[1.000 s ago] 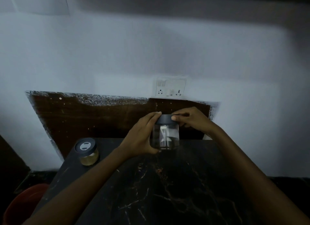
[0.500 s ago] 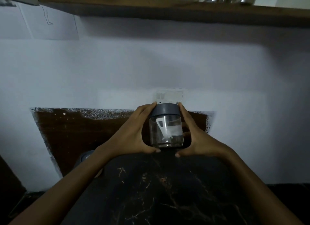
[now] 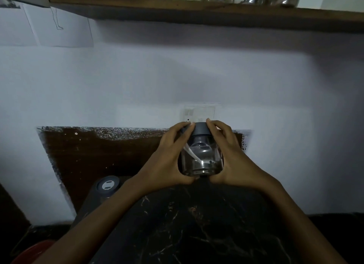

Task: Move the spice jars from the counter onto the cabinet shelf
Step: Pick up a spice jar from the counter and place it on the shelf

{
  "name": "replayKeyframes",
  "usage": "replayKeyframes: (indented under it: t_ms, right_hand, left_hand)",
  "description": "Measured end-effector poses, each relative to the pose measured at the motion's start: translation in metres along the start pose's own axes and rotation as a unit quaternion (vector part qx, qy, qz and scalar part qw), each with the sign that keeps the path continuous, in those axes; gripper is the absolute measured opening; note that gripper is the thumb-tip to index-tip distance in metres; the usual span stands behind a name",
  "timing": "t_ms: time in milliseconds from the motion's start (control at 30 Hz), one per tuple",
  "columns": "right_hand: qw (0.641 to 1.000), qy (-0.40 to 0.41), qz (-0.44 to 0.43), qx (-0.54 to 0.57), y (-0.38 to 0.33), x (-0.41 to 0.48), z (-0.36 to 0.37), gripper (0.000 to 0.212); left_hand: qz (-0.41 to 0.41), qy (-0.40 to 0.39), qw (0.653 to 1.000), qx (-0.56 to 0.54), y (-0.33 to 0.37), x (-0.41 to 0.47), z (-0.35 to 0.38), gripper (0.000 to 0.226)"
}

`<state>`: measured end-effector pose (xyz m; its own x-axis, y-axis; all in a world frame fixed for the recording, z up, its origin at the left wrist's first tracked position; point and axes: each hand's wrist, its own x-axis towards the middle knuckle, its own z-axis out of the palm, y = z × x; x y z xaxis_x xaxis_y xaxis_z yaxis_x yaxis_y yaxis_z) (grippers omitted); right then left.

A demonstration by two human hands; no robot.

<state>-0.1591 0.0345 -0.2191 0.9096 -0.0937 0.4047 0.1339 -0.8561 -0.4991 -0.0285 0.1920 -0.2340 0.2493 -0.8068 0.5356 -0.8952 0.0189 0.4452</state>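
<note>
Evidently you held the clear jar (image 3: 201,157) between left hand (image 3: 167,161) and right hand (image 3: 232,159), fingers curled round its sides, tips on the lid (image 3: 201,130): likely steadying it for the shelf (image 3: 197,10) well above your fingertips.

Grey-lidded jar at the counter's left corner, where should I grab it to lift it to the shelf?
The grey-lidded jar stands upright at the counter's left edge, round and squat, with the wall behind it. Probably wrap the left hand round its side just below the lid, coming from the front, once it lets go of the clear jar.
</note>
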Motion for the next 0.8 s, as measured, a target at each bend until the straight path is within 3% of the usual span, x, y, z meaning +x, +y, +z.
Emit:
replayKeyframes:
  t_ms: [133, 267, 500, 667, 800]
  right_hand:
    - [0.994, -0.019, 0.032, 0.102, 0.005, -0.008, -0.015, 0.130]
    - [0.969, -0.058, 0.067, 0.229, 0.002, -0.013, -0.015, 0.128]
    - [0.991, -0.021, 0.038, 0.129, -0.002, -0.010, -0.010, 0.120]
    - [0.994, -0.009, 0.034, 0.100, -0.006, -0.008, -0.008, 0.117]
    - [0.996, -0.013, 0.030, 0.081, -0.009, -0.008, -0.010, 0.121]
  left_hand:
    - [-0.014, 0.037, 0.993, -0.114, 0.002, -0.004, -0.003, 0.114]
    - [-0.039, 0.023, 0.976, -0.215, 0.008, -0.010, 0.000, 0.118]
    - [-0.043, -0.026, 0.985, -0.167, 0.008, -0.010, 0.000, 0.127]
    - [-0.015, -0.020, 0.997, -0.079, 0.012, -0.004, -0.004, 0.121]
    - [-0.024, -0.010, 0.996, -0.088, 0.011, -0.002, -0.008, 0.120]
